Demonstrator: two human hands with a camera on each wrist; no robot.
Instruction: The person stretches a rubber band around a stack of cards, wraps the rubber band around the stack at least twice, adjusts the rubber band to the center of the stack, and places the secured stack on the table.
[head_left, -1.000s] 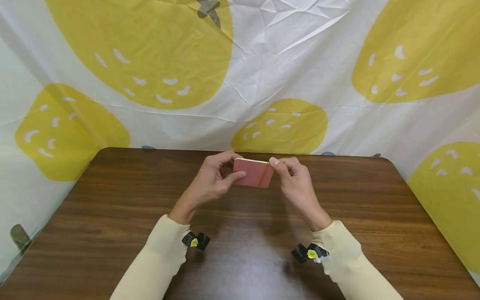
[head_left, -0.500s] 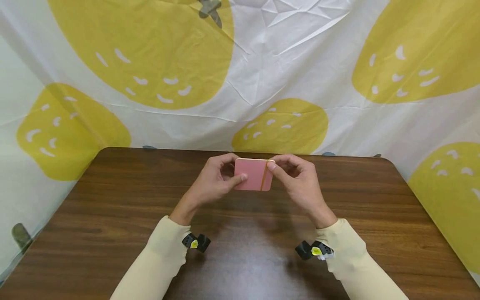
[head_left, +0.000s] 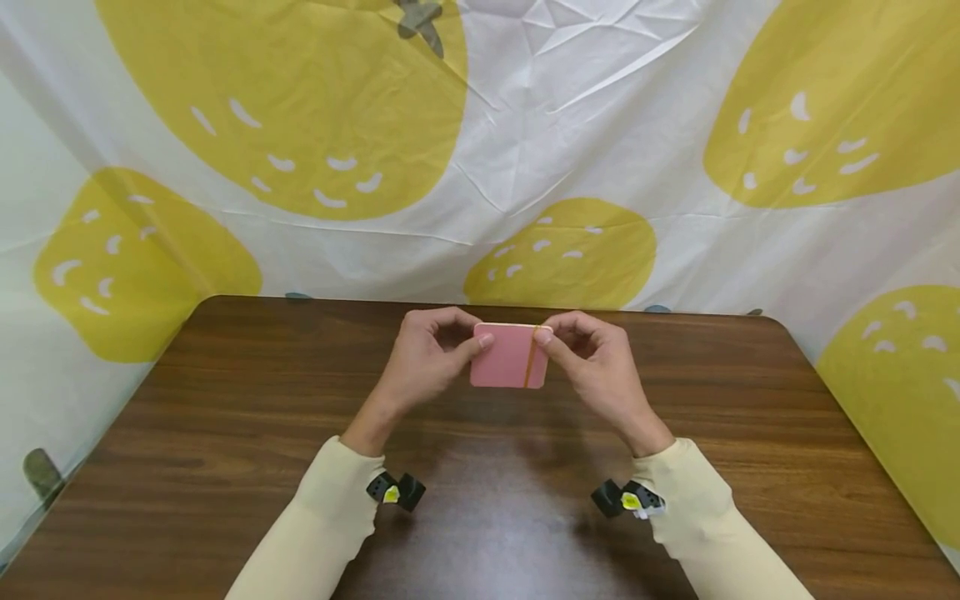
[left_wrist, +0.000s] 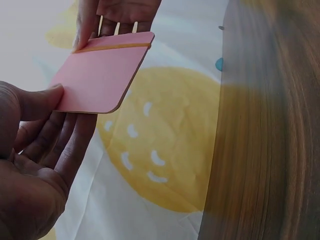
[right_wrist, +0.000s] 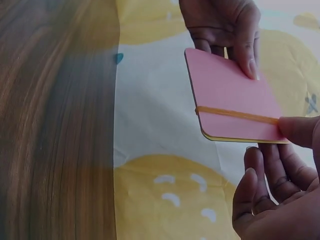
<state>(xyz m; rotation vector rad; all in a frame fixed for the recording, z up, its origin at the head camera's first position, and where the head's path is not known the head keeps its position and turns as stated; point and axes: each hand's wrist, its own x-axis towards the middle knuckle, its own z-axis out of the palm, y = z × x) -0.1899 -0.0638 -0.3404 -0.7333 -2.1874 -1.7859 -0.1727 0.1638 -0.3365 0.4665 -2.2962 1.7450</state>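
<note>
A small pink card pack (head_left: 508, 357) with rounded corners is held above the brown table (head_left: 225, 400), between both hands. An orange rubber band (head_left: 531, 357) wraps around it near its right end. My left hand (head_left: 429, 358) pinches the pack's left edge, thumb on the pink face and fingers behind. My right hand (head_left: 596, 367) pinches the right edge beside the band. In the left wrist view the pack (left_wrist: 102, 74) shows with the band (left_wrist: 112, 46) at its far end. In the right wrist view the pack (right_wrist: 232, 97) has the band (right_wrist: 235, 114) close to my right thumb.
A white cloth with large yellow strawberry prints (head_left: 525, 150) hangs behind and around the table. Small black cameras sit on both wrists (head_left: 395, 490) (head_left: 626, 498). The wooden tabletop stretches out below and beside my hands.
The pack has turned from a tilt to level and dropped slightly. My right hand moved in closer along its right edge, and my left thumb shifted up on the left edge.
</note>
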